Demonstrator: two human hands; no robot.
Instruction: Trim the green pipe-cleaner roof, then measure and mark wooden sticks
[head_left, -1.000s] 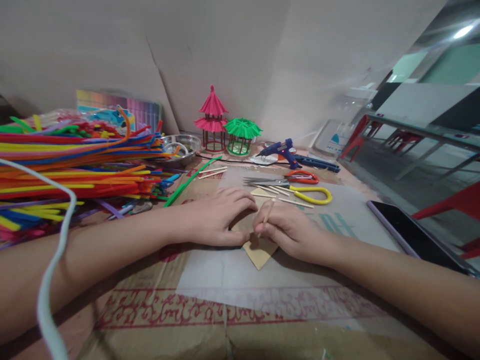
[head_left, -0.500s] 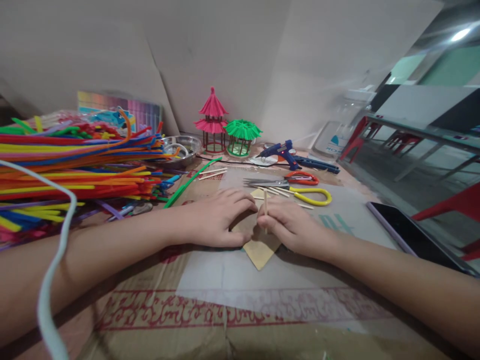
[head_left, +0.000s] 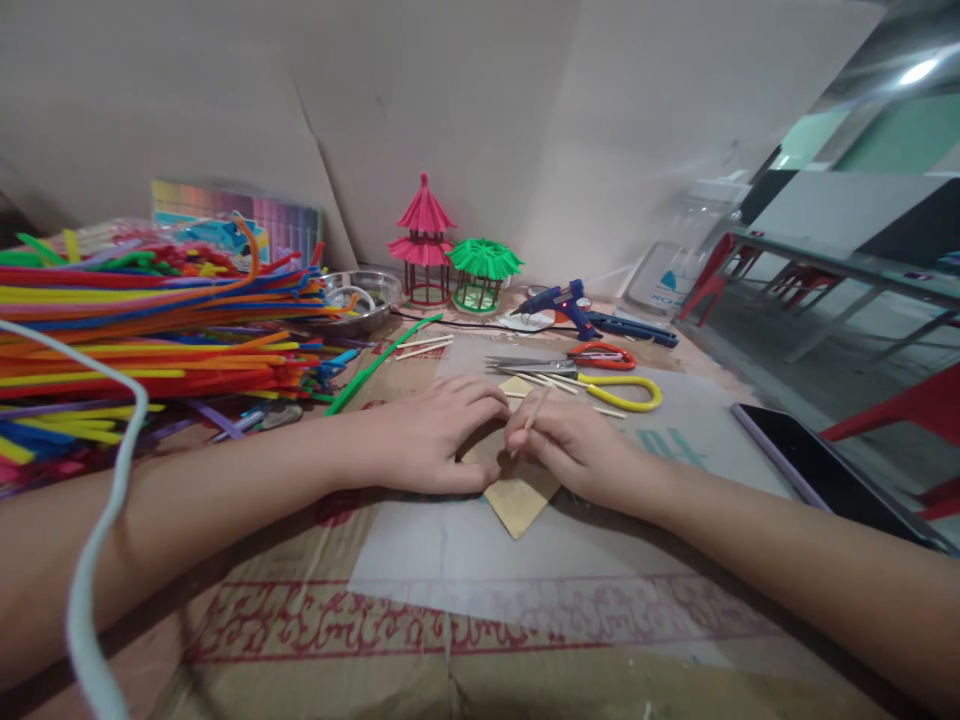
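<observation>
Now the right hand (head_left: 574,438) holds the stick (head_left: 535,410) tilted, previously upright.

Forearms (head_left: 247,475) angle inward, the left hand (head_left: 427,437) arched palm-down, the right hand (head_left: 574,440) curled in a pinch.

Compared with half a second ago, the thin stick (head_left: 535,411) in the right hand (head_left: 581,440) is no longer upright; its top now leans rightward.

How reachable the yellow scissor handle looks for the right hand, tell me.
Probably yes: the yellow scissor handle lies just beyond the right hand, nothing bulky between, though it holds a stick.
</observation>
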